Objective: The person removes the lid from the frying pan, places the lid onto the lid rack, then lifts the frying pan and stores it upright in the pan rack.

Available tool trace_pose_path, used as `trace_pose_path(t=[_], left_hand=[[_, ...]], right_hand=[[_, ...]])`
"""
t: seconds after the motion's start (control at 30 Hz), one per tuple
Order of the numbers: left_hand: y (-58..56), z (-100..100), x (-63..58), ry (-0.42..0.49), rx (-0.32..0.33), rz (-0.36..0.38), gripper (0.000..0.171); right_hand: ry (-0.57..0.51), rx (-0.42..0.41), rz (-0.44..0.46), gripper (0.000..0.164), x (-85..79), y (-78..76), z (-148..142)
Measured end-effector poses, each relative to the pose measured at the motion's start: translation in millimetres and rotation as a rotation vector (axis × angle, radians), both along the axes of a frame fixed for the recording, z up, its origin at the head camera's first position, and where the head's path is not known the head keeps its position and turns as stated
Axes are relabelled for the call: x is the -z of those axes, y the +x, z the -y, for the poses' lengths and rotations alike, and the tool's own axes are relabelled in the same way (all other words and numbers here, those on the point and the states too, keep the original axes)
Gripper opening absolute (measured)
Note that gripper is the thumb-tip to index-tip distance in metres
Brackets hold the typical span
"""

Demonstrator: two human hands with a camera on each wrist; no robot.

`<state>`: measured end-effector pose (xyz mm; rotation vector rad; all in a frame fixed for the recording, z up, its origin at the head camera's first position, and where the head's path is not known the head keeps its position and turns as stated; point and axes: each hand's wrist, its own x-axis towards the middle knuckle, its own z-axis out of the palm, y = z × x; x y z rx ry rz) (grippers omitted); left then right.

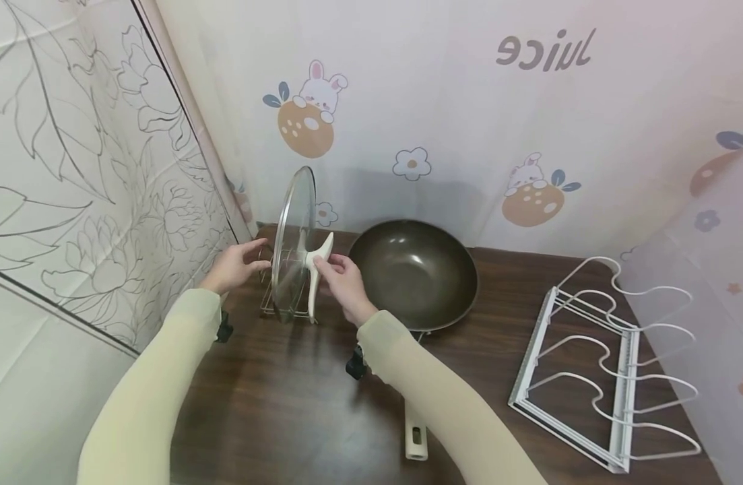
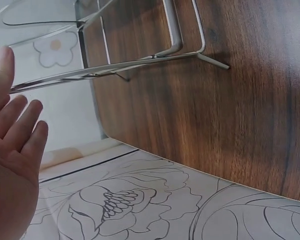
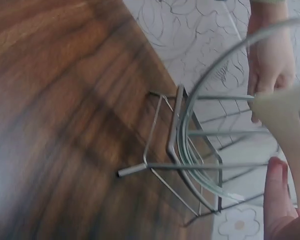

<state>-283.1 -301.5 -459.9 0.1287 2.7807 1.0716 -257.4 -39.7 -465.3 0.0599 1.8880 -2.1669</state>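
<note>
Head view: lid [image 1: 294,236] upright, edge-on, in the rack [image 3: 173,134].
Left hand [image 1: 230,268], thumb and fingers parted by the rack's left end, shows no hold; nearer right hand [image 1: 347,283] pinches the handle [image 1: 312,289], which runs up the lid's right face.

Table [image 1: 256,417]: lid [image 1: 292,236] in wire rack [image 3: 165,165], left | pan [image 1: 407,276], centre (handle [image 1: 416,450] toward the wearer) | second rack [image 1: 626,404], right

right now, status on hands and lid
Right hand pinching pale handle; left hand beside wire rack. Glass lid upright in rack. Wok nearby, apparently not blocking.
</note>
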Motion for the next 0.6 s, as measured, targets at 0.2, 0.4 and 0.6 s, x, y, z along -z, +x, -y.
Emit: trace_pose_path(t=[0.2,0.4,0.6], left_hand=[[2.2,-1,-11.3,0.031,-0.011,-0.072,0.067],[6.4,-10,-35.2,0.049,-0.024,-0.116,0.067],[10.6,-19,-58.5,0.120,-0.013,-0.132,0.065]], right_hand=[[0.017,0.006,-0.028,0.067,-9.4,-4.1,-18],[0.056,0.033,-0.073,0.070,-20.1,-7.0,-38],[0.058,0.059,-0.095,0.067,-28.3,-12.1,-63]])
